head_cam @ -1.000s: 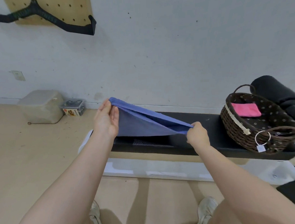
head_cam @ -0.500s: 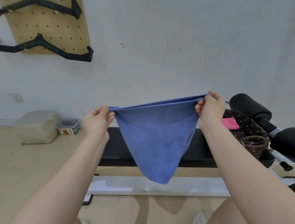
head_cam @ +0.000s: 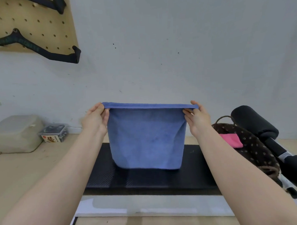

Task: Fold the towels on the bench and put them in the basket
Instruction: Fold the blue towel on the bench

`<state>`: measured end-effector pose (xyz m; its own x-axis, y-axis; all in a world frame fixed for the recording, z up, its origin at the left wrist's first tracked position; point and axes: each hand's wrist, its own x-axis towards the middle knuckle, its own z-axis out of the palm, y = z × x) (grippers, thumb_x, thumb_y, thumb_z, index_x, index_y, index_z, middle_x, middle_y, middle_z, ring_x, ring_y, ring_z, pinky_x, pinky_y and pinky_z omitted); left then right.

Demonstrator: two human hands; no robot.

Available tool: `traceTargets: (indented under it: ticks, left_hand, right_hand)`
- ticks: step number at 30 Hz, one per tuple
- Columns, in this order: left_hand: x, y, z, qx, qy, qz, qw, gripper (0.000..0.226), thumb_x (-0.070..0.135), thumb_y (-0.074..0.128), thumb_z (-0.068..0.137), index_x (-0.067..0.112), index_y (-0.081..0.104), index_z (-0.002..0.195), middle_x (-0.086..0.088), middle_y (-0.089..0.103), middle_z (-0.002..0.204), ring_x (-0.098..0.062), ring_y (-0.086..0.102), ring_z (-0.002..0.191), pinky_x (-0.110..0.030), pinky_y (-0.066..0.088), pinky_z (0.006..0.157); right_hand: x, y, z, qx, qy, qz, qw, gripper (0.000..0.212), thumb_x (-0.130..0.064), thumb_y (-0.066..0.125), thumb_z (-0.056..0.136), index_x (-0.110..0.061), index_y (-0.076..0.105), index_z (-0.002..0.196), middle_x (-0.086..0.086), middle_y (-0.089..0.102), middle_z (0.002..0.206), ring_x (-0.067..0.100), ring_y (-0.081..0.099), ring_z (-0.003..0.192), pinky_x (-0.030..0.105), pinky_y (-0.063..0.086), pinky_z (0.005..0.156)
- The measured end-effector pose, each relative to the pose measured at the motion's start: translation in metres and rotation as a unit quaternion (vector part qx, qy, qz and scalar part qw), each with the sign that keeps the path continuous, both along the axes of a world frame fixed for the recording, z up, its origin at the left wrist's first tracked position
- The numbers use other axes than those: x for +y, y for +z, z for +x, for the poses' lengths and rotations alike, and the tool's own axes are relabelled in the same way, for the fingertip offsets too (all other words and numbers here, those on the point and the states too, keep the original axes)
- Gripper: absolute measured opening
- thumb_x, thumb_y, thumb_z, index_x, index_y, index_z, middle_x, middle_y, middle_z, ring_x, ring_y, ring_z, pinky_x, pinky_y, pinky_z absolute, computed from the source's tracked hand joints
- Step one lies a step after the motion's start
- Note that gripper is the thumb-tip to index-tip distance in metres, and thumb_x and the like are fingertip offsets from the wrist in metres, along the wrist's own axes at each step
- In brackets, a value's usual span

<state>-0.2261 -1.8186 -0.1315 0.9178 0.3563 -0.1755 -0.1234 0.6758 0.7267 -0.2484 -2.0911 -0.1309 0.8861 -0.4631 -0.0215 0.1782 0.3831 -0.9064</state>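
Since half a second ago the blue towel (head_cam: 146, 139) has gone from a hanging triangle to a squared, doubled panel, and both hands have levelled out. The left hand (head_cam: 95, 120) pinches its top left corner, the right hand (head_cam: 198, 117) pinches the top right; the top edge runs taut between them. The lower edge hangs just above the black bench (head_cam: 147, 178), with bare bench on either side. 1 pink towel (head_cam: 230, 140) lies in the dark wicker basket (head_cam: 255, 150) at the bench's right end; the right forearm hides part of the basket. 2 towels show in all.
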Motion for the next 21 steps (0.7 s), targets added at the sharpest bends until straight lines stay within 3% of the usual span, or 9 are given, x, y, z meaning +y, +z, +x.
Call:
traceTargets:
  ticks: [4,6,10,13,15,18,21]
  left_hand:
    - [-0.006,0.025,0.036,-0.066,0.005,-0.023,0.998,0.014,0.004,0.052,0.094,0.015,0.058,0.087,0.002,0.064,0.089,-0.005,0.063,0.077,-0.013,0.054,0.070]
    - [-0.004,0.024,0.048,-0.071,0.008,-0.013,0.997,0.013,0.005,0.053,0.094,0.015,0.058,0.087,0.002,0.065,0.088,-0.005,0.063,0.075,-0.012,0.054,0.071]
    - [0.004,-0.031,0.054,0.019,-0.012,0.094,0.995,0.016,0.004,0.054,0.093,0.014,0.057,0.081,-0.001,0.062,0.083,-0.001,0.062,0.060,-0.010,0.051,0.058]
    - [0.009,-0.090,0.043,0.145,-0.071,0.210,0.964,0.020,0.004,0.053,0.093,0.014,0.052,0.076,-0.001,0.054,0.074,0.001,0.057,0.042,-0.006,0.047,0.046]
    - [0.013,-0.119,0.034,0.214,-0.136,0.255,0.933,0.013,0.003,0.053,0.093,0.011,0.053,0.083,-0.002,0.053,0.074,-0.002,0.057,0.044,-0.009,0.047,0.044]
    - [0.020,-0.142,0.024,0.273,-0.211,0.339,0.875,0.015,0.002,0.054,0.092,0.011,0.054,0.103,-0.006,0.057,0.080,-0.013,0.055,0.065,-0.021,0.048,0.059]
    - [0.020,-0.145,0.008,0.283,-0.249,0.370,0.849,0.013,0.001,0.050,0.093,0.013,0.055,0.095,-0.008,0.058,0.084,-0.014,0.054,0.067,-0.023,0.047,0.062]
  right_hand:
    - [-0.008,0.027,0.041,-0.084,-0.002,0.081,0.993,0.034,-0.008,0.042,0.099,-0.016,0.043,0.132,0.003,0.058,0.098,0.015,0.061,0.087,0.024,0.050,0.084]
    - [-0.012,0.031,0.049,-0.083,-0.009,0.067,0.994,0.031,-0.008,0.045,0.098,-0.017,0.044,0.127,0.003,0.060,0.096,0.015,0.061,0.084,0.025,0.052,0.081]
    - [-0.016,-0.009,0.047,0.043,-0.040,-0.051,0.997,0.021,-0.001,0.041,0.095,-0.014,0.044,0.111,0.005,0.055,0.084,0.014,0.052,0.064,0.023,0.049,0.063]
    - [-0.018,-0.062,0.039,0.166,-0.049,-0.103,0.979,0.023,0.006,0.031,0.091,-0.011,0.044,0.099,0.007,0.050,0.076,0.015,0.045,0.054,0.017,0.042,0.042]
    - [-0.020,-0.093,0.031,0.238,-0.045,-0.158,0.957,0.028,0.007,0.028,0.089,-0.014,0.046,0.083,0.008,0.047,0.073,0.016,0.042,0.050,0.014,0.032,0.031]
    - [-0.026,-0.121,0.018,0.311,-0.016,-0.226,0.923,0.034,0.004,0.030,0.091,-0.017,0.047,0.070,0.008,0.048,0.072,0.017,0.042,0.049,0.015,0.031,0.031]
    - [-0.031,-0.136,-0.001,0.346,0.001,-0.301,0.889,0.033,0.001,0.035,0.088,-0.016,0.056,0.069,0.010,0.053,0.072,0.019,0.046,0.052,0.025,0.037,0.044]
